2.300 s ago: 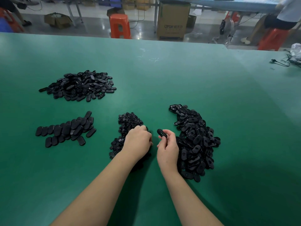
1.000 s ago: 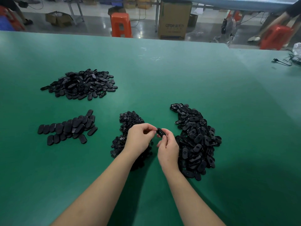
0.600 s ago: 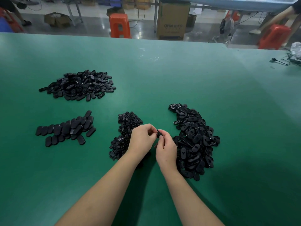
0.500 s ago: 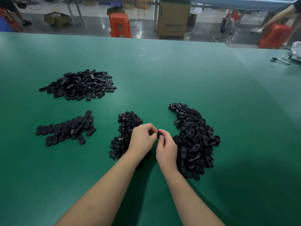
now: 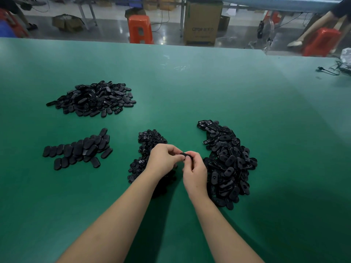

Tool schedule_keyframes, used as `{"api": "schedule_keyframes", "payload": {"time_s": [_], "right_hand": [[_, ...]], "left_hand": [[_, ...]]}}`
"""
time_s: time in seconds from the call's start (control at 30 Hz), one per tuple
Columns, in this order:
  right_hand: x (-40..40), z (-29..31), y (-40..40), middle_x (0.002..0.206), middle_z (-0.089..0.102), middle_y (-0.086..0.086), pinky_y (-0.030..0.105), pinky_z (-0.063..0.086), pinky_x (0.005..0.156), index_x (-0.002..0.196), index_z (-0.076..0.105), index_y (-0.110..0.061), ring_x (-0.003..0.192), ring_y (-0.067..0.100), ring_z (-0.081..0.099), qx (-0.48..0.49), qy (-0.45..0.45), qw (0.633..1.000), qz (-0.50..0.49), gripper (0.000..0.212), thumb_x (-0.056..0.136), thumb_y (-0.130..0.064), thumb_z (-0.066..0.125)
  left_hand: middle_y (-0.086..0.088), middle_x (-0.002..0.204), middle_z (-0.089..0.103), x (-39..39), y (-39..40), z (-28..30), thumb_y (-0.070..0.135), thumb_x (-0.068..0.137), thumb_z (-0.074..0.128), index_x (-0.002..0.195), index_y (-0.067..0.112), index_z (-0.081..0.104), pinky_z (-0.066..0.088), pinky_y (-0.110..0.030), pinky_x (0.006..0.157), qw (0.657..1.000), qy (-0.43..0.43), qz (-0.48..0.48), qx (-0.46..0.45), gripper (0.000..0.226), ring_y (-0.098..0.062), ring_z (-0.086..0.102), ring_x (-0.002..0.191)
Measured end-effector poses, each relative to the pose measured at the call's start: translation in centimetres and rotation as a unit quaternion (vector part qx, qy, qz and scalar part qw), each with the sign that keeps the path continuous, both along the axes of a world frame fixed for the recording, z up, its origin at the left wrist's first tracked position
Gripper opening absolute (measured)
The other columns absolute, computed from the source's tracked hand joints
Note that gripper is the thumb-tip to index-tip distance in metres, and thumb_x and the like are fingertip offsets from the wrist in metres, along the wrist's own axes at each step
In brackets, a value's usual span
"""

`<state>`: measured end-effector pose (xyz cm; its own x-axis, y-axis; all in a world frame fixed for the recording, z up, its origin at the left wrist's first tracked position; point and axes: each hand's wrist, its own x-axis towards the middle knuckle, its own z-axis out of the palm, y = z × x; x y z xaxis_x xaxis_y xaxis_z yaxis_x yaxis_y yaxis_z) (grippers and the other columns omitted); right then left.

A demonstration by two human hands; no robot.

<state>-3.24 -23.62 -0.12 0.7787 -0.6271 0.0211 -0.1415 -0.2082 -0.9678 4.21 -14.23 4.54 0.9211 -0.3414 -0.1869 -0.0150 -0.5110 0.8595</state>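
A black oval shell (image 5: 186,156) was pinched by curled fingers of the left hand (image 5: 163,160) and right hand (image 5: 195,173), above the desk (image 5: 190,92), between the pile of small inserts (image 5: 150,140) and the pile of shells (image 5: 228,162). An insert was judged to be mid-fitting. Aligned, firm pressing would be called for next.

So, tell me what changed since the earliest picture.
The left hand came away from the pile of small parts and moved right to the black oval piece, which the right hand already held; both hands now pinch it. The other piles on the green table lie as before.
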Motion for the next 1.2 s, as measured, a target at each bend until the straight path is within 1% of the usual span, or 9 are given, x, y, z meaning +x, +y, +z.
{"api": "schedule_keyframes", "payload": {"time_s": [0.2, 0.33, 0.4, 0.7, 0.83, 0.93, 1.03, 1.13, 1.2], "right_hand": [[-0.1, 0.1, -0.2, 0.099, 0.070, 0.000, 0.043, 0.053, 0.087, 0.106, 0.065, -0.016, 0.093, 0.020, 0.065, -0.022, 0.006, 1.000, 0.007, 0.014, 0.102, -0.013, 0.052], [-0.1, 0.1, -0.2, 0.101, 0.070, -0.003, 0.036, 0.052, 0.088, 0.106, 0.065, -0.017, 0.096, 0.016, 0.064, -0.032, 0.005, 0.999, 0.008, 0.015, 0.102, -0.011, 0.052], [-0.1, 0.1, -0.2, 0.101, 0.070, -0.004, 0.035, 0.051, 0.088, 0.105, 0.065, -0.018, 0.096, 0.014, 0.063, -0.030, 0.005, 1.000, 0.007, 0.015, 0.102, -0.012, 0.052], [-0.1, -0.2, -0.3, 0.097, 0.070, -0.004, 0.038, 0.052, 0.086, 0.101, 0.064, -0.020, 0.094, 0.016, 0.064, -0.023, -0.002, 1.000, 0.005, 0.013, 0.102, -0.013, 0.053], [-0.1, -0.4, -0.3, 0.095, 0.069, -0.006, 0.038, 0.053, 0.085, 0.100, 0.062, -0.022, 0.093, 0.015, 0.064, -0.024, -0.014, 1.000, 0.002, 0.012, 0.102, -0.013, 0.054], [-0.1, -0.4, -0.2, 0.092, 0.067, -0.009, 0.033, 0.052, 0.081, 0.095, 0.059, -0.029, 0.089, 0.010, 0.063, -0.025, -0.022, 0.999, -0.003, 0.018, 0.101, -0.013, 0.055], [-0.1, -0.5, -0.2, 0.090, 0.066, -0.011, 0.029, 0.050, 0.079, 0.090, 0.055, -0.037, 0.088, 0.007, 0.063, -0.029, -0.018, 0.999, -0.002, 0.026, 0.101, -0.014, 0.055], [-0.1, -0.6, -0.3, 0.092, 0.067, -0.009, 0.031, 0.051, 0.079, 0.095, 0.058, -0.030, 0.089, 0.011, 0.063, -0.030, -0.007, 0.999, 0.008, 0.016, 0.102, -0.016, 0.054], [0.0, -0.6, -0.3, 0.093, 0.067, -0.009, 0.031, 0.051, 0.079, 0.097, 0.058, -0.028, 0.089, 0.007, 0.063, -0.033, -0.005, 0.999, 0.008, 0.014, 0.103, -0.016, 0.053]], "left_hand": [[0.009, 0.059, 0.069, -0.2, 0.1, 0.1, 0.018, 0.081, 0.077, 0.076, 0.024, 0.075, 0.049, -0.019, 0.051, 1.000, -0.015, -0.008, 0.019, 0.008, -0.005, 0.060, 0.046], [0.007, 0.064, 0.069, -0.5, -0.1, 0.2, 0.021, 0.082, 0.076, 0.076, 0.022, 0.072, 0.052, -0.025, 0.058, 0.998, -0.039, -0.007, 0.044, 0.008, -0.010, 0.062, 0.057], [0.007, 0.068, 0.068, -0.7, -0.3, 0.3, 0.022, 0.082, 0.076, 0.077, 0.021, 0.070, 0.049, -0.022, 0.059, 0.997, -0.050, -0.007, 0.056, 0.007, -0.010, 0.061, 0.061], [0.004, 0.071, 0.068, -1.2, -0.6, 0.5, 0.024, 0.082, 0.073, 0.080, 0.016, 0.069, 0.052, -0.029, 0.065, 0.995, -0.066, -0.007, 0.067, 0.009, -0.013, 0.060, 0.064], [0.006, 0.074, 0.067, -1.4, -0.2, 0.4, 0.022, 0.085, 0.071, 0.082, 0.018, 0.069, 0.043, -0.019, 0.059, 0.994, -0.092, -0.030, 0.056, 0.005, -0.009, 0.058, 0.066], [0.007, 0.075, 0.068, -1.5, 0.3, 0.2, 0.018, 0.088, 0.067, 0.087, 0.019, 0.072, 0.045, -0.017, 0.062, 0.993, -0.101, -0.047, 0.037, 0.004, -0.005, 0.058, 0.066], [0.009, 0.079, 0.069, -1.7, 0.6, -0.1, 0.012, 0.089, 0.064, 0.095, 0.019, 0.073, 0.042, -0.012, 0.064, 0.990, -0.118, -0.065, 0.032, 0.013, 0.002, 0.056, 0.065], [0.009, 0.088, 0.066, -2.0, 0.6, -0.3, 0.012, 0.090, 0.063, 0.110, 0.019, 0.070, 0.045, -0.019, 0.073, 0.978, -0.183, -0.086, 0.057, 0.022, 0.000, 0.055, 0.072], [0.006, 0.096, 0.066, -2.1, 0.6, -0.5, 0.013, 0.093, 0.061, 0.118, 0.020, 0.069, 0.049, -0.024, 0.082, 0.963, -0.236, -0.102, 0.077, 0.027, -0.008, 0.059, 0.085]]}}
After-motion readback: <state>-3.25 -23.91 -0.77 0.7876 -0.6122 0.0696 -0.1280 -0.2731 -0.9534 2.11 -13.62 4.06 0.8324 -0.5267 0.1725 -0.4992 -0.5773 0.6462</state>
